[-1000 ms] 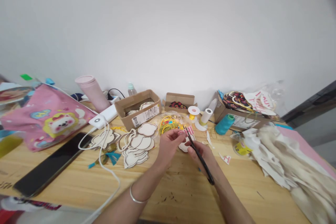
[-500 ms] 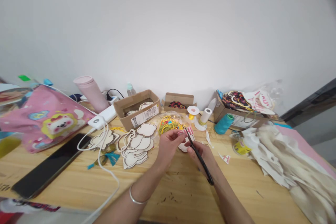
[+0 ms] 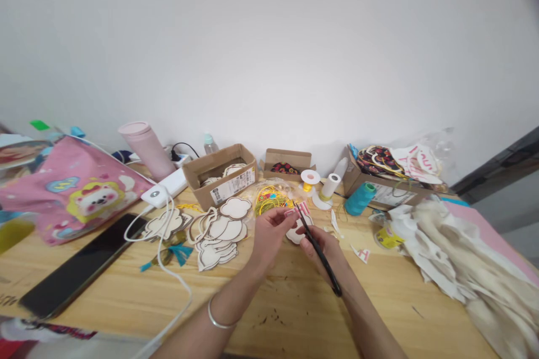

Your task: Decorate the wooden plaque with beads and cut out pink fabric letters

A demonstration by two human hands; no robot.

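My left hand [image 3: 272,230] pinches a small white piece with pink lettering [image 3: 303,208] between thumb and fingertips. My right hand [image 3: 323,248] is closed around a slim black two-pronged tool [image 3: 322,258]. Its narrow tip meets the lettered piece, and its rounded back end points toward me along the wrist. Whether it is snips or tweezers I cannot make out. Beneath the hands lies a pale flower-shaped cutout [image 3: 293,235], partly covered by my fingers. A white scrap with a pink H [image 3: 361,253] rests to the right.
Pale cutouts [image 3: 227,230] are stacked at left, beside a cardboard box [image 3: 202,195]. Behind my hands are tangled yellow cords [image 3: 269,202], a yellow thread spool [image 3: 310,178] and a teal thread cone [image 3: 361,199]. A phone [image 3: 76,269], white cable [image 3: 181,280] and crumpled cloth [image 3: 463,263] flank the workspace.
The lettered piece and the tool tip have shifted very slightly. Both hands keep the same hold in nearly the same place.
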